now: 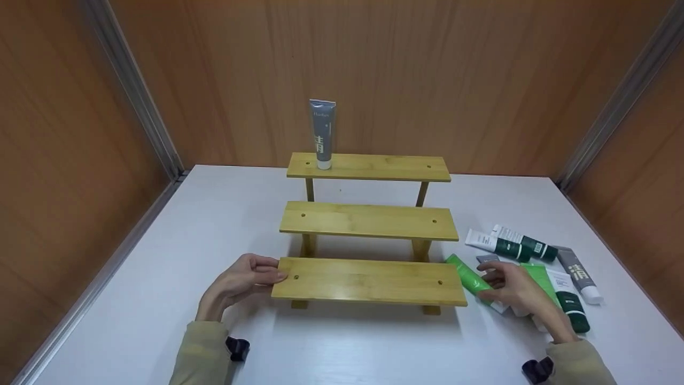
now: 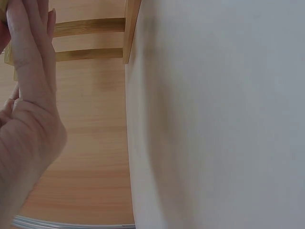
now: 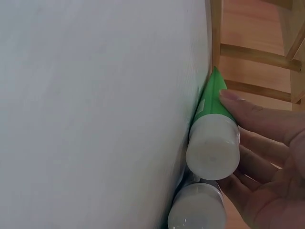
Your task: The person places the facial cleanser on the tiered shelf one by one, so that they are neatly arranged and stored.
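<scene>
A three-tier wooden display rack (image 1: 368, 282) stands on the white table. At the left end of its lowest board, my left hand (image 1: 240, 280) pinches the edge with the thumb on top. My right hand (image 1: 515, 291) has its thumb and fingers about a green squeeze tube (image 1: 466, 274) lying beside the rack's right end. In the right wrist view the tube's white cap (image 3: 213, 148) faces the camera, and the thumb (image 3: 248, 109) presses its green body. A grey-blue tube (image 1: 323, 128) stands upright on its cap at the left of the top board.
Right of the rack lie several more tubes: white-and-green ones (image 1: 497, 245), another green one (image 1: 541, 280) partly behind my right hand, and a grey one (image 1: 580, 275) outermost. Wooden panels (image 1: 374, 75) enclose the table at the back and both sides.
</scene>
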{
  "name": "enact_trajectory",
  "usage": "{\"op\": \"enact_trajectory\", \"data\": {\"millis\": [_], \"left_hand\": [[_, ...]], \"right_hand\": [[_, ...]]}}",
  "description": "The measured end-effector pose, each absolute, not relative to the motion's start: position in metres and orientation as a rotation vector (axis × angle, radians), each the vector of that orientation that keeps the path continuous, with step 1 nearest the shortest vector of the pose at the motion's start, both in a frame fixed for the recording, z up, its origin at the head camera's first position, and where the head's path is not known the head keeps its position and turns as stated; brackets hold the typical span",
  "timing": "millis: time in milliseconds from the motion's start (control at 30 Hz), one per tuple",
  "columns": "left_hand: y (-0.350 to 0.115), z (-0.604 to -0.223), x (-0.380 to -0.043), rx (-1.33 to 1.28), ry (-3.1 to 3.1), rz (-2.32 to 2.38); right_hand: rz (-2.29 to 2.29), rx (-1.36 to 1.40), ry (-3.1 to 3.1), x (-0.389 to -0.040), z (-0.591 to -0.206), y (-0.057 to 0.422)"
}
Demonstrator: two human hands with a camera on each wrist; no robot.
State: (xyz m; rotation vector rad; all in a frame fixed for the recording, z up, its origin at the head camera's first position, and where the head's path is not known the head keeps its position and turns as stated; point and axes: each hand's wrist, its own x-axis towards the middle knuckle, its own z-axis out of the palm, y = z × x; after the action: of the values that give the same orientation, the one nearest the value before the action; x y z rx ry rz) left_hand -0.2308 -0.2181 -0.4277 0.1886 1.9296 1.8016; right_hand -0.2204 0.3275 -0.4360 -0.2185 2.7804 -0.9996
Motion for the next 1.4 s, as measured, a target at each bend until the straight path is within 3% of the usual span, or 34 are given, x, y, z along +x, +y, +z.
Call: {"op": "enact_trajectory", "data": {"millis": [1400], "left_hand": [[-0.218, -0.4285, -0.2307, 0.17, 1.948, 1.804]], "right_hand": [[-1.227, -0.053, 2.815, -0.2204, -0.4322, 0.3245]]}}
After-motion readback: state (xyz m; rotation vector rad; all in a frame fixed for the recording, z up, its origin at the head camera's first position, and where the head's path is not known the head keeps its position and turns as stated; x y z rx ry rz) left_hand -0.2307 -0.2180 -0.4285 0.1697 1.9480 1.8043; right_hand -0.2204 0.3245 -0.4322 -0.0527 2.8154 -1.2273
